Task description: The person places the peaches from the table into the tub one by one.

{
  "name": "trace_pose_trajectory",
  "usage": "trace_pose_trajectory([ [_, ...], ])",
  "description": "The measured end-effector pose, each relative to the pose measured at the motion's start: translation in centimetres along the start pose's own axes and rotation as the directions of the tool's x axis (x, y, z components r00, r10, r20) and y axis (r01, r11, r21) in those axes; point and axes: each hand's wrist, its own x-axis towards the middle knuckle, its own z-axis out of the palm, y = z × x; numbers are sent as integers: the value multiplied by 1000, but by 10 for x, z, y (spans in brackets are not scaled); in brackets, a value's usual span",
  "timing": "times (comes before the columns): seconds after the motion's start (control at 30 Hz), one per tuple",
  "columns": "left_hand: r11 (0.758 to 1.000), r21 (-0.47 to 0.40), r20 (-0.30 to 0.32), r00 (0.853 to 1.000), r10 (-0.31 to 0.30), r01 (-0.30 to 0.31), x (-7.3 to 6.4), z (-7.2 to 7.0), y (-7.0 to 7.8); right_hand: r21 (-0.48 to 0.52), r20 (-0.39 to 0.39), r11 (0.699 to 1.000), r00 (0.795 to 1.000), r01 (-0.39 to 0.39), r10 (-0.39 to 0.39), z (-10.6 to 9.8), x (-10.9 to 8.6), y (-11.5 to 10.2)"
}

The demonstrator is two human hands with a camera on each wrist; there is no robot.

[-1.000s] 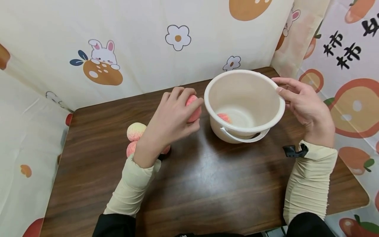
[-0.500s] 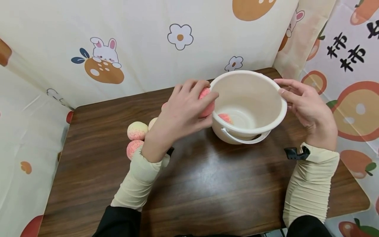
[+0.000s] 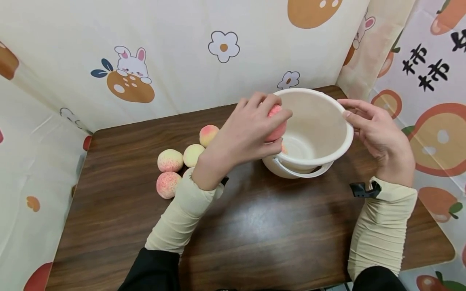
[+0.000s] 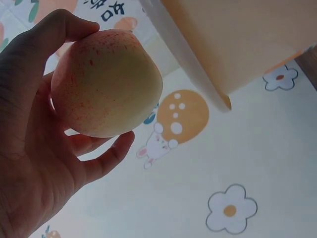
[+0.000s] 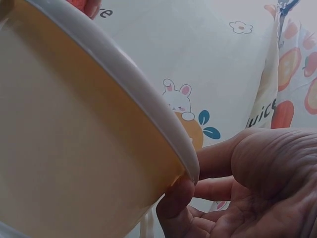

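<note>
Nearer the bucket (right hand pinching it), the left hand has moved its gripped peach.

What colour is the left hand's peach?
Peach: pale yellow and speckled pinkish red, clearest in the left wrist view.

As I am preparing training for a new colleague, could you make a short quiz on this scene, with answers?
1. Multiple choice: what does the right hand pinch? A) a peach B) the bucket rim C) the handle
2. True or false: both hands are holding peaches.
3. Short answer: in the head view, on which side of the bucket are the loose peaches on the table?

Key: 1. B. 2. False; only the left hand holds a peach. 3. Left.
</note>
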Motion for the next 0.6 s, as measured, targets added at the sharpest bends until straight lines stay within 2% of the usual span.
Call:
trace_pose_trajectory([
  [0.3, 999, -3, 85, 996, 33, -33, 19, 11, 5, -7, 1, 1000, 1000, 0, 0, 3, 3, 0],
  [0.53, 991, -56, 92, 988, 128, -123, 34, 26, 8, -27, -7, 1000, 1000, -3, 3, 1, 0, 1],
  [0.6, 987, -84, 116, 983, 145, -136, 37, 30, 7, -20, -3, 1000, 1000, 5, -5, 2, 0, 1],
])
